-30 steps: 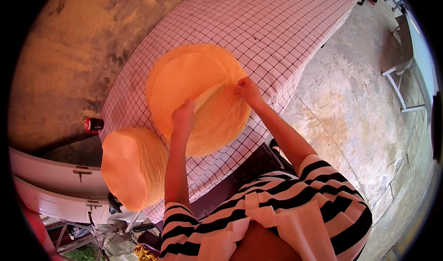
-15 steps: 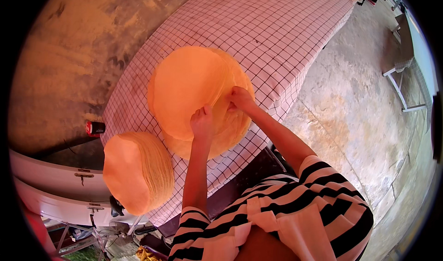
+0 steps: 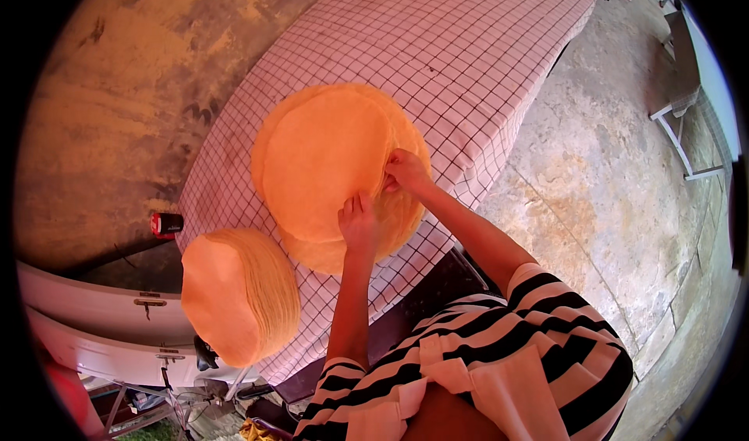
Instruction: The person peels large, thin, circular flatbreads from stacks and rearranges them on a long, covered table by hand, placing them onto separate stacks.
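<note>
a low pile of thin orange round sheets [image 3: 328, 160] lies flat on the counter [image 3: 468, 43], which is covered with a pale cloth ruled in dark squares. the sheets are wide, papery discs, evenly orange, a shade paler where they overlap; their edges do not line up, so rims of lower sheets show as crescents at 6 o'clock and 3 o'clock of the top one. the pile sits near the counter's front edge, roughly at the picture's centre.

the left hand [image 3: 359, 224] rests palm down on the pile at its 5 o'clock side, fingers flat and close together, a wide flat grip pressing rather than closing on anything. the right hand [image 3: 406, 172] is at the pile's 3 o'clock rim, fingertips pinched on the edge of a sheet, a narrow grip holding that edge.

at 8 o'clock of the pile, well apart, stands a taller stack of the same orange sheets [image 3: 238, 293], its layered side showing fine ridges. a small red can [image 3: 165, 223] lies at 9 o'clock, just off the counter's corner.
</note>
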Tool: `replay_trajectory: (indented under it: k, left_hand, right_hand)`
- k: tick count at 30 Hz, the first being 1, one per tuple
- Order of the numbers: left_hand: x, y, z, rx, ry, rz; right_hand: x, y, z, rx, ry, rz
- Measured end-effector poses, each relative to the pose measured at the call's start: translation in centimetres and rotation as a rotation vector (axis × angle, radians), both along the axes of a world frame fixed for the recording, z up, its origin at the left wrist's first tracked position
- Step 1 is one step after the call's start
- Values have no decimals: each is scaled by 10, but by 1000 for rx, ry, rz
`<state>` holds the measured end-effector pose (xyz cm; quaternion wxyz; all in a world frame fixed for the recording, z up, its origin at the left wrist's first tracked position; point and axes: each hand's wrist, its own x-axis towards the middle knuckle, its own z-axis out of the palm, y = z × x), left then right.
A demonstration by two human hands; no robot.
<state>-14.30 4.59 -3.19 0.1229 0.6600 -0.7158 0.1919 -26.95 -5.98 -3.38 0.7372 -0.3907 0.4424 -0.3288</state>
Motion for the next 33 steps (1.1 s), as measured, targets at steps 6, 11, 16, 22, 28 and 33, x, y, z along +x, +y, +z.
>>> replay_trajectory:
  k: [6,11,16,22,28,33]
  left_hand:
    - [9,-1,-2,141,-4,162]
    - [68,-68,135,46,82,116]
    - [67,-55,200,-98,-240,162]
    - [37,-27,51,14,-104,-7]
    - [17,-11,1,19,-76,40]
    - [6,-6,-1,-28,-45,36]
  right_hand:
    - [7,8,4,29,-112,6]
    - [-7,3,-20,24,-169,-51]
    - [-18,6,2,-41,-26,-177]
    - [-22,-10,-22,14,-3,-123]
    - [-9,-8,-8,45,163,127]
    - [-1,-1,13,71,58,59]
